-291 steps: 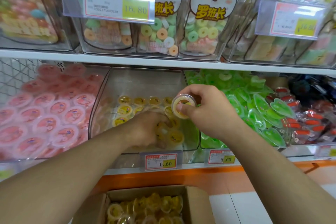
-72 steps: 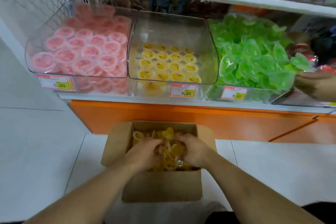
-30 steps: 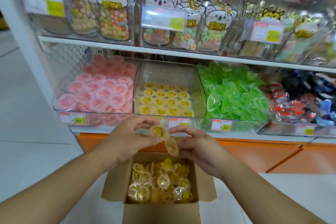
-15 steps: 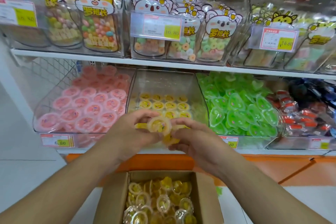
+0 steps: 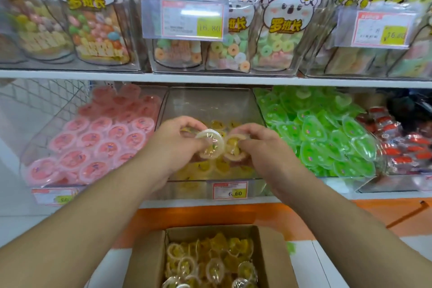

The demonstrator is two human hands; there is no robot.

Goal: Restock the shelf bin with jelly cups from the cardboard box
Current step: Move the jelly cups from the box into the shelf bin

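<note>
The clear shelf bin (image 5: 210,103) in the middle of the lower shelf holds a low layer of yellow jelly cups (image 5: 218,125). Both hands are inside its open front. My left hand (image 5: 174,141) grips a yellow jelly cup (image 5: 210,142) with its clear lid facing me. My right hand (image 5: 259,145) grips another yellow jelly cup (image 5: 233,147) right beside it; the two cups touch. Below, on the floor, the open cardboard box (image 5: 149,262) is filled with more yellow cups (image 5: 210,262).
A bin of pink jelly cups (image 5: 102,138) sits left of the middle bin, a bin of green heart-shaped jellies (image 5: 322,133) right of it, and red-lidded packs (image 5: 402,145) farther right. The upper shelf (image 5: 210,78) carries bagged candy close overhead. A price tag (image 5: 230,190) fronts the bin.
Both hands have risen from above the box and moved forward into the middle bin, each carrying a yellow cup. My view has come closer to the shelf.
</note>
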